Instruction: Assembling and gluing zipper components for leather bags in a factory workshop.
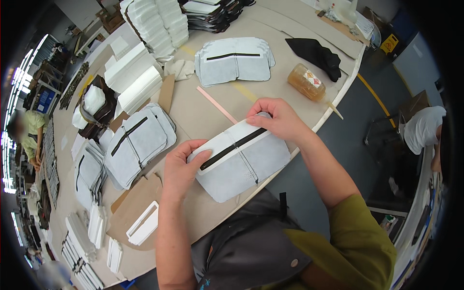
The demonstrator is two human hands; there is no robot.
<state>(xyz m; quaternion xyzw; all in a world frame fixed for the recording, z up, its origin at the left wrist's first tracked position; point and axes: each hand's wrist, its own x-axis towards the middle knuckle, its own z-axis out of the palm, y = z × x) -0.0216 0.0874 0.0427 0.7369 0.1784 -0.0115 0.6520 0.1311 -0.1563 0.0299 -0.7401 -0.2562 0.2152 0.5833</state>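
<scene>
A light grey leather-like panel with a black zipper strip and a white backing along its upper part lies at the table's near edge. My left hand pinches its left end, thumb on top beside the zipper. At its upper right end my right hand grips it with thumb and fingers closed. Beyond the panel, a pink strip lies on the table. A stack of similar grey panels sits farther back, and more panels are piled to the left.
An amber glue bottle lies on its side at the right, near a black cloth. White frame pieces rest on brown card at the left. White stacks stand at the back. Another person is at far left.
</scene>
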